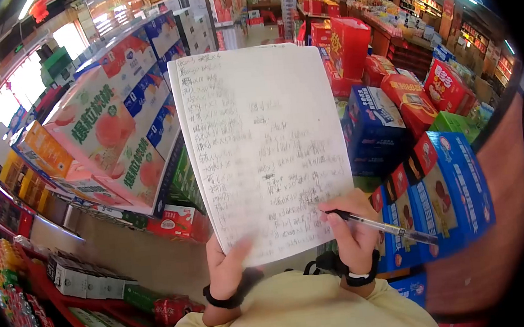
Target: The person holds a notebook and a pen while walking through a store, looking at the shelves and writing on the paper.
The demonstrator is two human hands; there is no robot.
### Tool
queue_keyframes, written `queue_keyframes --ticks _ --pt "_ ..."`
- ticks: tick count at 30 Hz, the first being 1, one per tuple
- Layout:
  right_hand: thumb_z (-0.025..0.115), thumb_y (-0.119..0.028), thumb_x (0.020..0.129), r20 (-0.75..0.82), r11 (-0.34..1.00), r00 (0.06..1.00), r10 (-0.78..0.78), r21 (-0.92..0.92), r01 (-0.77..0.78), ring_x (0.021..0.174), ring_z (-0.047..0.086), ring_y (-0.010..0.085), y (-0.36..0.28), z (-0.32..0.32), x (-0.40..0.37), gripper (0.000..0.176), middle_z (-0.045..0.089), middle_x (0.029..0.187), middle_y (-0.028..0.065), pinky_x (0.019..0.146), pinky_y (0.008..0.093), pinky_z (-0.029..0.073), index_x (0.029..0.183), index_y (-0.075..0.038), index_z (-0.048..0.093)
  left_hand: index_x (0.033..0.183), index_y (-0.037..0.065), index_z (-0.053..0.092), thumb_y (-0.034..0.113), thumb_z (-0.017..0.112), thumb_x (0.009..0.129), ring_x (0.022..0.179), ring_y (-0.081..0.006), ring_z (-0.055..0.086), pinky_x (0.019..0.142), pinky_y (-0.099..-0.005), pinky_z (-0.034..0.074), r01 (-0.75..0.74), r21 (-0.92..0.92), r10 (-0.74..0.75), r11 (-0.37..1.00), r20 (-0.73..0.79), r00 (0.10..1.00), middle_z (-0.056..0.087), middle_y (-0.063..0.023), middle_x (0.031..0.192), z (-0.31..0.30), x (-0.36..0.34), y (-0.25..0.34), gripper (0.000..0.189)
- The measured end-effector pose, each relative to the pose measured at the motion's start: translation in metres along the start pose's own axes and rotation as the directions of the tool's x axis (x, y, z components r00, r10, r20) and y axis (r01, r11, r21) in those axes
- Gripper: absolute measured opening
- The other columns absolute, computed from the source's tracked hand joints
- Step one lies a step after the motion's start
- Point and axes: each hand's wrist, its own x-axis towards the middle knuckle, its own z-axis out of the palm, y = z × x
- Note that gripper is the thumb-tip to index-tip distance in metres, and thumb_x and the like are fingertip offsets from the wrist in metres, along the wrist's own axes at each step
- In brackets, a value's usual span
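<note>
A white pad of paper with handwritten lines is held up in front of the body. My left hand grips its lower left corner, the thumb on the front and blurred. At the lower right edge is my right hand, its fingers closed round a clear pen with a black tip end. The pen slants down to the right, and the right fingers also touch the sheet's edge. Both wrists wear dark bands.
Stacked pink and white cartons rise at the left. Blue boxes and red boxes stand at the right. A red shelf with bottles and packs is at the lower left. An aisle runs ahead.
</note>
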Motion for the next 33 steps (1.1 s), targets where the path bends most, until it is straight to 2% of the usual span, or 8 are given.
queue_keyframes --ticks 3,6,10,15,18,22,24,33 --pt "0.056 -0.001 0.067 0.026 0.999 0.999 -0.044 -0.014 0.044 0.055 0.041 0.0207 0.03 0.002 0.03 0.009 0.053 0.062 0.0065 0.054 0.0289 0.03 0.076 -0.003 0.059 0.103 -0.004 0.049 0.004 0.048 0.08 0.059 -0.0125 0.055 0.046 -0.0231 0.042 0.044 -0.025 -0.043 0.999 0.039 0.998 0.058 -0.0109 0.088 0.005 0.04 -0.01 0.025" --pt "0.055 -0.002 0.068 -0.027 0.997 0.997 0.07 0.025 -0.069 0.055 0.041 0.0207 0.06 0.011 0.052 0.009 0.054 0.064 0.0066 0.054 0.0289 0.03 0.076 -0.003 0.059 0.103 -0.004 0.049 0.004 0.048 0.08 0.061 -0.0123 0.055 0.047 -0.0228 0.042 0.078 -0.024 -0.077 0.997 0.056 0.995 0.058 -0.0104 0.088 0.006 0.082 -0.02 0.025" --pt "0.055 -0.001 0.069 -0.073 0.997 0.994 0.079 0.024 -0.077 0.056 0.042 0.0203 0.098 0.031 0.091 0.009 0.054 0.065 0.0071 0.055 0.028 0.031 0.078 -0.001 0.059 0.104 -0.004 0.049 0.004 0.049 0.08 0.06 -0.0122 0.055 0.045 -0.0225 0.041 0.107 -0.074 -0.1 0.992 0.092 0.991 0.058 -0.0101 0.087 -0.003 0.145 -0.033 0.025" --pt "0.053 0.002 0.07 -0.179 0.993 0.978 0.107 0.063 -0.097 0.058 0.043 0.0178 0.14 0.074 0.15 0.01 0.054 0.067 0.0081 0.054 0.0257 0.033 0.079 0.0 0.058 0.105 -0.004 0.048 0.004 0.049 0.08 0.06 -0.0124 0.055 0.044 -0.0224 0.042 0.093 -0.038 -0.086 0.995 0.155 0.984 0.058 -0.0103 0.087 -0.026 0.235 -0.032 0.027" --pt "0.052 0.003 0.07 -0.176 0.999 0.984 0.003 0.044 0.005 0.058 0.044 0.0163 0.16 0.103 0.195 0.011 0.054 0.067 0.0075 0.053 0.025 0.033 0.079 0.001 0.058 0.105 -0.004 0.047 0.004 0.049 0.079 0.06 -0.0124 0.056 0.043 -0.0221 0.042 0.048 -0.05 -0.039 0.998 0.172 0.984 0.058 -0.0108 0.087 -0.038 0.29 -0.022 0.027" --pt "0.052 0.002 0.07 -0.185 0.997 0.983 0.014 0.079 0.0 0.057 0.043 0.0159 0.193 0.136 0.239 0.011 0.054 0.068 0.0069 0.053 0.0252 0.032 0.079 0.0 0.058 0.105 -0.004 0.047 0.004 0.05 0.079 0.061 -0.0123 0.056 0.043 -0.0215 0.043 0.023 -0.028 -0.016 0.999 0.211 0.977 0.058 -0.0114 0.089 -0.061 0.357 -0.022 0.027" --pt "0.052 0.001 0.07 -0.212 0.997 0.977 0.012 0.072 0.003 0.057 0.042 0.0156 0.212 0.151 0.258 0.01 0.054 0.068 0.0069 0.053 0.0251 0.032 0.079 0.0 0.058 0.105 -0.004 0.047 0.004 0.05 0.079 0.061 -0.0124 0.056 0.044 -0.0217 0.043 0.038 -0.023 -0.033 0.999 0.189 0.981 0.058 -0.0116 0.09 -0.066 0.383 -0.023 0.028" --pt "0.053 0.001 0.068 -0.134 0.994 0.986 0.102 0.054 -0.095 0.06 0.043 0.0194 0.306 0.183 0.352 0.01 0.055 0.069 0.007 0.055 0.0269 0.033 0.077 -0.001 0.058 0.104 -0.004 0.048 0.005 0.051 0.078 0.064 -0.0128 0.057 0.047 -0.0222 0.044 0.085 -0.024 -0.083 0.996 0.09 0.993 0.058 -0.0114 0.09 -0.074 0.507 -0.058 0.028"
